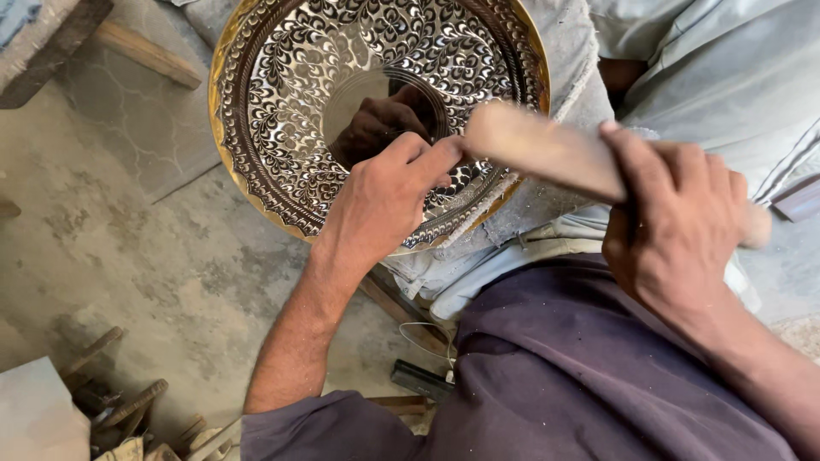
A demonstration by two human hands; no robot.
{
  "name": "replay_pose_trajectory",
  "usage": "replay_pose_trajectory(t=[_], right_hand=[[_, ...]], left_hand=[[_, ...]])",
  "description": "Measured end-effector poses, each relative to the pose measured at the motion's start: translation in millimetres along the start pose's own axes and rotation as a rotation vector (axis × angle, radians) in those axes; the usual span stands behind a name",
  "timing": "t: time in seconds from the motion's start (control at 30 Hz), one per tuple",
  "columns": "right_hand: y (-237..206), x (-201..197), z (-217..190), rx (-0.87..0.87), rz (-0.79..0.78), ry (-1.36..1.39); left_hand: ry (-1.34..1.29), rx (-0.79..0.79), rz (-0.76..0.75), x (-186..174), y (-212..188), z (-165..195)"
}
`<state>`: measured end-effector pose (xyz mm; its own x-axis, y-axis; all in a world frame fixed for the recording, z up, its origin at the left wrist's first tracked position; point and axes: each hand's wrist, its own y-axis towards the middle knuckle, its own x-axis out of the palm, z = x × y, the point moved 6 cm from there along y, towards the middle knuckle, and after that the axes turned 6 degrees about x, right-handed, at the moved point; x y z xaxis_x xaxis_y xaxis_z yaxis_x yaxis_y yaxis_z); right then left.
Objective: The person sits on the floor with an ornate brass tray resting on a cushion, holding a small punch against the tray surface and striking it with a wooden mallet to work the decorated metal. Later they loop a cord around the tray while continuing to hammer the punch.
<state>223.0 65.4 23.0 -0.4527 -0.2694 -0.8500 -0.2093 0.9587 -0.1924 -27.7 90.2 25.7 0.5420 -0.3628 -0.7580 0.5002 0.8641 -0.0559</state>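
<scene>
At far left lie wooden tool handles (128,408) on the dusty concrete floor (128,248). Next comes the round engraved brass tray with a gold rim and a plain mirror-like centre (282,102), propped tilted on my lap against pale cloth (568,51). My left hand (384,201) rests on the tray's lower right part, fingers pinched together near the rim; whatever they pinch is hidden, so I cannot tell what they hold. To the right, my right hand (675,226) is wrapped tightly around a blurred pale wooden mallet (547,154), whose head sits just beside my left fingertips.
</scene>
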Motion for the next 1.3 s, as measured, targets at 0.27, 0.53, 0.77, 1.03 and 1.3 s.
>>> replay_pose_trajectory(t=[0.27, 0.53, 0.77, 1.03, 1.3], right_hand=[[-1.5, 4.2, 17.8, 0.256, -0.013, 0.694], [0.4, -1.6, 3.9, 0.062, 0.037, 0.064], [1.1, -10.4, -4.5, -0.085, 0.119, -0.436], [1.2, -20.2, 3.3, -0.036, 0.096, 0.267], [-0.6, -25.9, 0.3, -0.143, 0.048, -0.615]], left_hand=[[-0.006, 0.015, -0.032, 1.8, 0.3, -1.7], [0.045, 0.013, -0.048, 0.0, 2.6, 0.7], [0.028, 0.016, -0.037, -1.5, 5.0, 1.2], [0.072, 0.045, -0.036, -2.5, 5.0, 2.0], [0.09, 0.04, -0.03, -0.5, 5.2, 1.8]])
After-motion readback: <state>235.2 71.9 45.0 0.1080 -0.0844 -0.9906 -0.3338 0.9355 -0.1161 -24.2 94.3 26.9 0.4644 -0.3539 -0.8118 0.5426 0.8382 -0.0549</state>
